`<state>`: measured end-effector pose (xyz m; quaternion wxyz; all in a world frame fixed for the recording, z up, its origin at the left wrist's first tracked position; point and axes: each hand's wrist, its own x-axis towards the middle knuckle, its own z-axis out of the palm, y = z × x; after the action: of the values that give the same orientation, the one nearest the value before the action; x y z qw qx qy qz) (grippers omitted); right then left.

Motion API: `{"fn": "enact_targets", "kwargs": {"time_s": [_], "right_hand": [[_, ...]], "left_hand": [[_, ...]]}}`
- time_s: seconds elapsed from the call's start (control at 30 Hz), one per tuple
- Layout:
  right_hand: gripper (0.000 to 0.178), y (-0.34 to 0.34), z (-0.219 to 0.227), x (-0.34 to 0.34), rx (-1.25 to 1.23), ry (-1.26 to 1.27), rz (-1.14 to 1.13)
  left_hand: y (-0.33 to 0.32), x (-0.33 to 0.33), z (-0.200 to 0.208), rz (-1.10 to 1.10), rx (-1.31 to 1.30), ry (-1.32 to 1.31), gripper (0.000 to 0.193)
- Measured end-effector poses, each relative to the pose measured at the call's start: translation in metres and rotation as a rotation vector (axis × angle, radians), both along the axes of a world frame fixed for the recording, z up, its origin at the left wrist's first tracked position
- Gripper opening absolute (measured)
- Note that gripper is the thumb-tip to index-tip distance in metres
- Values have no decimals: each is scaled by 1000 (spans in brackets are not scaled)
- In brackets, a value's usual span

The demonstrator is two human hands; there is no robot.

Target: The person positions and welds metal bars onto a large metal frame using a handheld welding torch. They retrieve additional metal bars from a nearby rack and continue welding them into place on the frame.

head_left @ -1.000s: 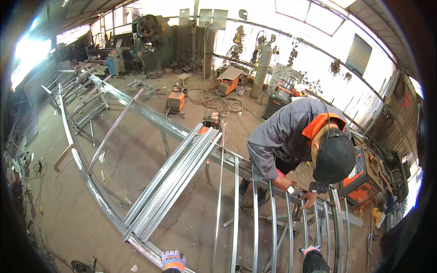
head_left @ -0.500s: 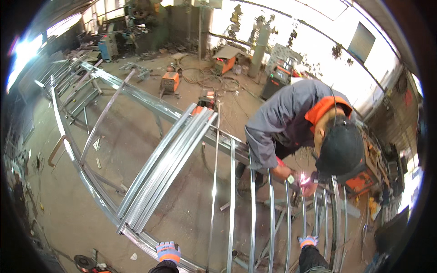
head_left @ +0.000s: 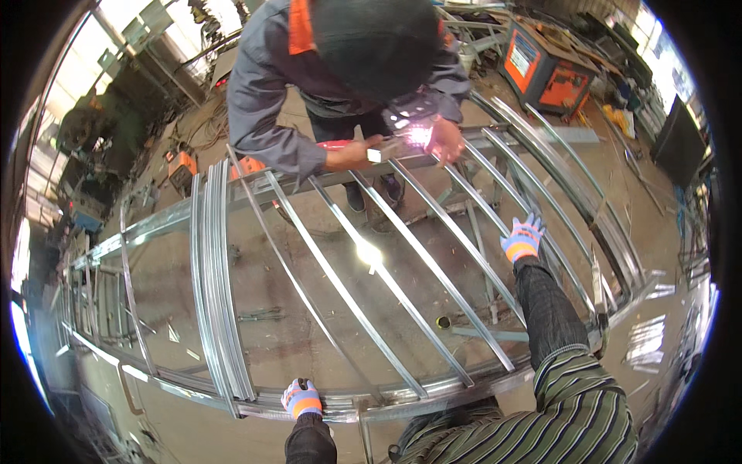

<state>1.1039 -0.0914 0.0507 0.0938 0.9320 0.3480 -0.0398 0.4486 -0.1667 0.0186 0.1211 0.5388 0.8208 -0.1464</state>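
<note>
My left hand [head_left: 301, 398], in a grey-and-orange work glove, is curled over the near rail [head_left: 340, 402] of a long metal frame. Farther right, my right hand [head_left: 523, 238], gloved alike, lies with fingers spread on one of the slim metal bars [head_left: 433, 267] that cross the frame. Opposite me a person in grey overalls and a dark cap [head_left: 379, 46] bends over the far rail [head_left: 174, 213]. A bright pink-white welding glow [head_left: 419, 136] burns between that person's hands, at the bars' far ends. What makes the glow is hidden by glare.
A bundle of metal profiles [head_left: 216, 301] lies across the frame to my left. An orange-and-black machine [head_left: 549, 69] stands beyond the far right end. A smaller orange machine [head_left: 182, 172] sits on the floor at far left. A curved metal hook [head_left: 130, 390] hangs at the near rail.
My view has swung right and closer to the other person, so the frame appears turned. My left hand stays on the near rail. My right hand has stayed among the crossbars, its fingers now more spread.
</note>
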Motion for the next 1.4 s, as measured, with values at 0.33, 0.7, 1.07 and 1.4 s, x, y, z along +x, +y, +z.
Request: {"fn": "enact_targets", "kwargs": {"time_s": [0.33,0.7,1.07,1.4], "right_hand": [[75,1,15,0,-73,70,3],[77,3,17,-3,-114,68,-7],[74,3,15,-5,-86,30,-8],[76,5,22,-5,-135,69,-11]], "left_hand": [[2,1,-3,-31,-54,82,32],[1,-1,-6,-16,-45,53,30],[1,-2,-5,-54,-43,82,33],[1,-3,-8,-6,-73,61,32]]}}
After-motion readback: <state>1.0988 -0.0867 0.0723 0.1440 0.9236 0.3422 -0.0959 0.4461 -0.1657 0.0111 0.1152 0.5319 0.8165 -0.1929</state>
